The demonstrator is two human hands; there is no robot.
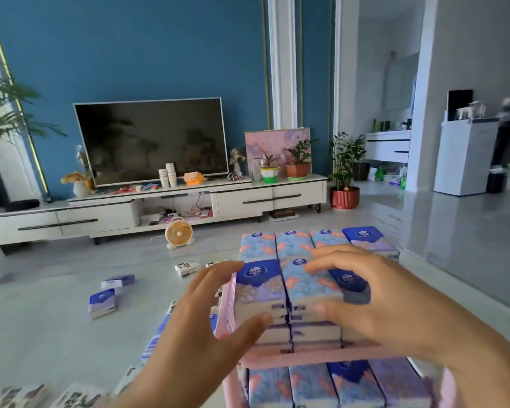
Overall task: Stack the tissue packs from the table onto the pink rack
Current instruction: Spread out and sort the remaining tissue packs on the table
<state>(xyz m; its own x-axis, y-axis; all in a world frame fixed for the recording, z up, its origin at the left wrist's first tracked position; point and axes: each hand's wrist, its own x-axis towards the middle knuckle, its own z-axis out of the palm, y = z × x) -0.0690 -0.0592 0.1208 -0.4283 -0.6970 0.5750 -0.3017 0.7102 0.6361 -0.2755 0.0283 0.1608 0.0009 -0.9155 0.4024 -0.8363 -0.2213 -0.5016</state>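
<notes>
Fingers (pixel 336 254) of right hand (pixel 389 293) covering tissue packs (pixel 306 287), pink rack (pixel 321 359) mostly hidden

A tissue pack (pixel 259 282) at the front left corner of the pink rack's (pixel 228 306) top shelf carries the only legible wording. On its dark blue end sits a white fan-shaped emblem with the brand word "Vinda" under it. A smaller line below that is too blurred to read. The dark blue pack (pixel 362 234) at the back right corner shows the same white emblem, but its lettering is too small to read. The black print on a white pack (pixel 186 267) on the table cannot be read.
</notes>
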